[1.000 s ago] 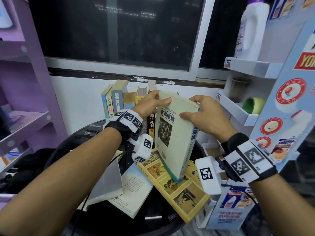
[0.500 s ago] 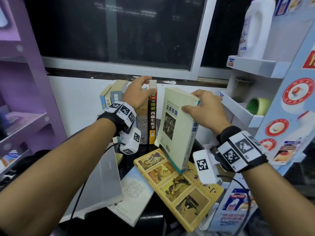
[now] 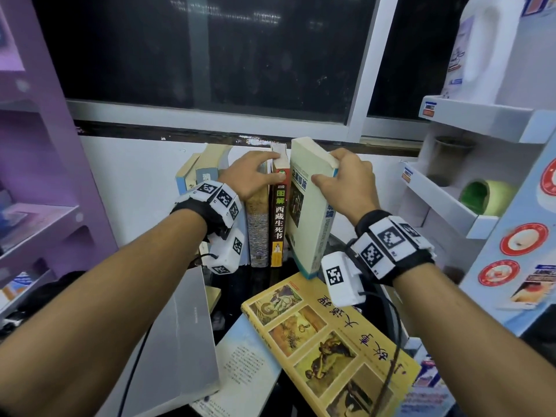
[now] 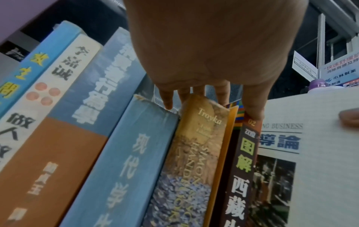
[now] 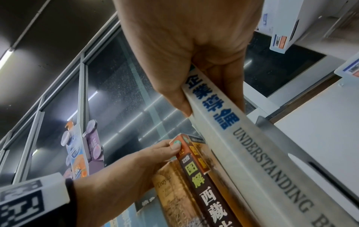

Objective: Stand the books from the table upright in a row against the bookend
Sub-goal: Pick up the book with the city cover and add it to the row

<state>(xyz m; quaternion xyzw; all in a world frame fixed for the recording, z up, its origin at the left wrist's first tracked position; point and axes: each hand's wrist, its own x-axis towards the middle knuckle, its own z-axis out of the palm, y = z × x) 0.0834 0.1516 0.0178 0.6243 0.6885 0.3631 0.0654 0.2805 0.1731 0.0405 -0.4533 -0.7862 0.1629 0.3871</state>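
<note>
Several books stand upright in a row [image 3: 207,173] against the back wall. My left hand [image 3: 264,168] lies over their tops, thumb on the spine of the dark-spined book [image 3: 278,224], fingers behind it [image 4: 213,98]. My right hand [image 3: 334,173] grips the top of a cream book [image 3: 310,218], which stands almost upright at the row's right end, touching the dark-spined book. In the right wrist view, a grey metal bookend [image 5: 287,142] shows just right of the cream book's spine [image 5: 252,145]. A yellow book [image 3: 325,341], a pale booklet [image 3: 246,365] and a grey book [image 3: 177,341] lie flat on the table.
A white rack [image 3: 451,206] at the right holds a green tape roll [image 3: 487,197] and a white bottle [image 3: 478,49]. Purple shelves [image 3: 39,145] stand at the left. A dark window runs behind the row.
My left hand let go of the cream book and moved onto the tops of the standing books. My right hand carried the cream book back and up to the row's right end.
</note>
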